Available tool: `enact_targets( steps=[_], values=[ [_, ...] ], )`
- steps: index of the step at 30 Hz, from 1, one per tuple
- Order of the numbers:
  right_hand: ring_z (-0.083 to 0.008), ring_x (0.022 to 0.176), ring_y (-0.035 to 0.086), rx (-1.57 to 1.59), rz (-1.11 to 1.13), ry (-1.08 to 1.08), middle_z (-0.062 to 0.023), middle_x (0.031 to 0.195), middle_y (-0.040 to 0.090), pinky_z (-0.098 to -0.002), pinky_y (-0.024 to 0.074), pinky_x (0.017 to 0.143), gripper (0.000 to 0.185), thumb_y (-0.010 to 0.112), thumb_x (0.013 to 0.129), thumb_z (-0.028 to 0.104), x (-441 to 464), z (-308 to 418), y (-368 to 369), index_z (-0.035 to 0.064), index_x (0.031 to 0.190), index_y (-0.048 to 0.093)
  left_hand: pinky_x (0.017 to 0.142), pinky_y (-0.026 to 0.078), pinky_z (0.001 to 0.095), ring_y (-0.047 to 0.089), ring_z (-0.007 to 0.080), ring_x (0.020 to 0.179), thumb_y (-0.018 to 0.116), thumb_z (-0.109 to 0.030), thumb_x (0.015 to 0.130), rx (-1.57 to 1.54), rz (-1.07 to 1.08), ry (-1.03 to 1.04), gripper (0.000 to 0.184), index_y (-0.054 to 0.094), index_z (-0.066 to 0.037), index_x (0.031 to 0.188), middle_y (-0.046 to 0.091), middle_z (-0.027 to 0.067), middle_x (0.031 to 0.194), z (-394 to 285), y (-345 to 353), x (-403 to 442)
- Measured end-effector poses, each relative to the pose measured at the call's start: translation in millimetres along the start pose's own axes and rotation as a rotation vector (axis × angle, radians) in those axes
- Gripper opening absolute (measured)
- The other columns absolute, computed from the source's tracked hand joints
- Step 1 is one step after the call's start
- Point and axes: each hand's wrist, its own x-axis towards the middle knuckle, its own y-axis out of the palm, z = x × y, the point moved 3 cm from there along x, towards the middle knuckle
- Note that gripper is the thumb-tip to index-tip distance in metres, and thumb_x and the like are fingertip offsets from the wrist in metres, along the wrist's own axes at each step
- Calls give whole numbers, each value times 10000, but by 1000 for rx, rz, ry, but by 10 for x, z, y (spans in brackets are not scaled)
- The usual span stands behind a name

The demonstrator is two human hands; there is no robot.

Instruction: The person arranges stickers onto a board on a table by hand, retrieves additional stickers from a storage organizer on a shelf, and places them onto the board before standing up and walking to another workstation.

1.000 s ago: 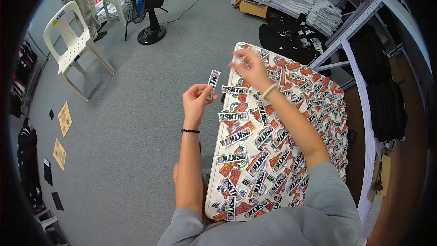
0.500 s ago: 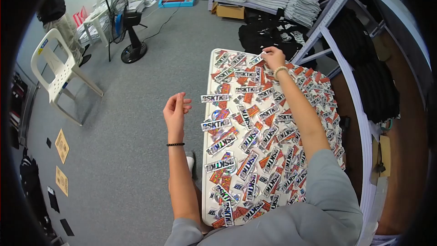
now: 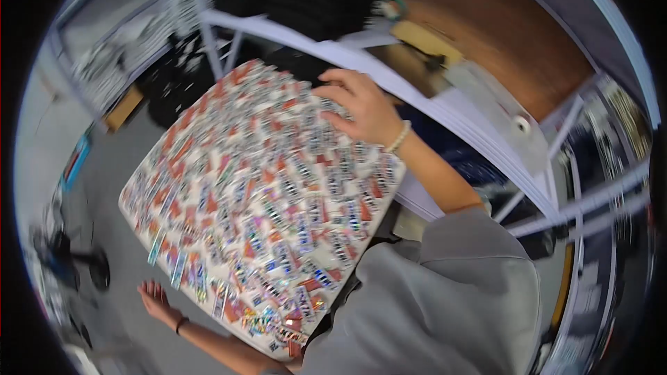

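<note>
A white table [image 3: 125, 198] is covered with many rectangular stickers [image 3: 253, 236] with bold lettering and orange pieces, some with a shiny, rainbow-like sheen. Above its edge nearest the shelving, my right hand [image 3: 361, 107] is open, fingers apart and slightly bent, with nothing visible in them. A light beaded bracelet circles that wrist. Off the opposite edge, beside stickers that overhang it, hangs my left hand [image 3: 160, 304]. Its fingers look loosely apart and seem to hold nothing, though motion blurs them. A dark bracelet is on that wrist.
Metal shelving [image 3: 306, 45] runs along the table's far side, bearing black folded stacks [image 3: 313, 0]. A cardboard box [image 3: 125, 107] and black cloth items [image 3: 167, 83] lie beyond the far-left corner. A standing fan [image 3: 90, 260] is on the grey floor at left.
The view has swung right toward the shelving. My right hand, earlier pinching a sticker at the table's far end, has moved to the shelf-side edge with fingers spread. My left hand stays beside the table.
</note>
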Motion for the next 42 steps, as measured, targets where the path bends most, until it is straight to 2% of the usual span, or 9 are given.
enact_targets(
  steps=[6,10,15,19,23,31,37,40,42],
  values=[
    [-274,762,609,-276,-107,739,-148,838,628,-328,480,682,209,604,766,194,-1139,-1493,-1889,27,888,640,641,410,204,517,105,718,592,-473,798,163,35,-8,509,579,-52,1085,617,50,897,372,-67,104],
    [-268,656,636,-510,-80,852,-172,749,644,-329,499,642,172,607,733,135,-1628,-2677,-2449,-6,813,664,733,463,289,582,211,897,558,-436,835,101,69,-45,546,536,33,1113,589,133,1015,675,-149,42],
    [-298,724,641,-73,246,1009,-177,760,643,-364,503,678,135,615,697,125,-1664,-3642,-1971,31,757,691,621,496,306,593,184,713,521,-261,853,353,116,45,358,591,65,983,629,122,905,867,-279,-50],
    [-321,903,601,-678,703,956,-188,950,627,-396,468,799,221,522,758,102,-1667,-3795,-1469,51,935,643,667,456,300,565,153,712,563,-176,818,551,147,264,249,605,39,937,646,117,850,1049,-480,-3],
    [-246,760,580,-105,269,1019,-145,848,637,-359,461,694,260,471,827,215,-2673,-5724,-849,34,814,658,744,452,288,587,161,802,576,-204,817,616,23,173,286,617,40,962,649,124,892,779,-369,-625],
    [-365,971,560,-970,816,765,-242,1020,572,-399,470,773,313,593,734,17,-2115,-4589,-1175,-3,1042,542,671,463,289,596,147,736,585,-283,808,553,-63,216,320,632,23,888,655,119,808,850,-125,-823],
    [-383,945,559,-864,616,872,-266,952,579,-415,465,768,291,630,697,88,-2002,-4776,-1517,-57,940,565,608,477,276,604,143,657,588,-253,819,413,-270,280,277,611,19,868,644,88,727,421,-83,-1005],
    [-375,927,566,-707,352,985,-246,968,589,-419,462,758,287,598,721,87,-1022,-3351,-1831,-25,984,575,519,435,250,554,103,582,575,-197,837,688,-505,494,203,598,5,854,597,36,646,-392,-48,-1412],
    [-354,921,573,-692,156,552,-216,999,592,-419,456,769,283,564,755,63,-629,-2929,-1814,-15,1027,572,500,405,232,518,83,557,562,-185,845,466,-379,590,183,603,-7,854,577,13,631,-924,305,-1734]
  ],
)
